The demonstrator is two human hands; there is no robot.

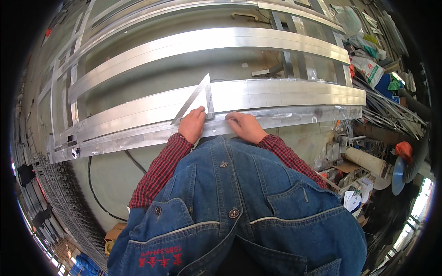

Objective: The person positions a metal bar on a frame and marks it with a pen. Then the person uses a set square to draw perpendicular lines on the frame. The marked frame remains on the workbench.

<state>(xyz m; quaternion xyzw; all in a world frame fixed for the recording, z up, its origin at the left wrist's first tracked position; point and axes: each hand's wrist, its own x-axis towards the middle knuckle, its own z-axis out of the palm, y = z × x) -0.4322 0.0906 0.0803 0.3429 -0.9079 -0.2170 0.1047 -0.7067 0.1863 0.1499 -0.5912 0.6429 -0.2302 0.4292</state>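
A metal triangle square (188, 105) lies on the near bright metal profile (285, 93), its tip pointing away from me. My left hand (192, 125) is closed at the square's base, fingers bent over its near edge. Just right of the square, my right hand (247, 127) rests by the profile's front edge, with thumb and forefinger pressed together. Whatever may be between those fingertips is hidden or too small to name. A lower metal strip (294, 118) runs along the front, under both hands.
Beyond the near profile lies a second long metal profile (202, 40), parallel to it, over crossing bars. Thin metal strips (386, 103) are heaped at the right, near a beige cylinder (368, 162). A black cable (94, 188) curves along the floor at the left.
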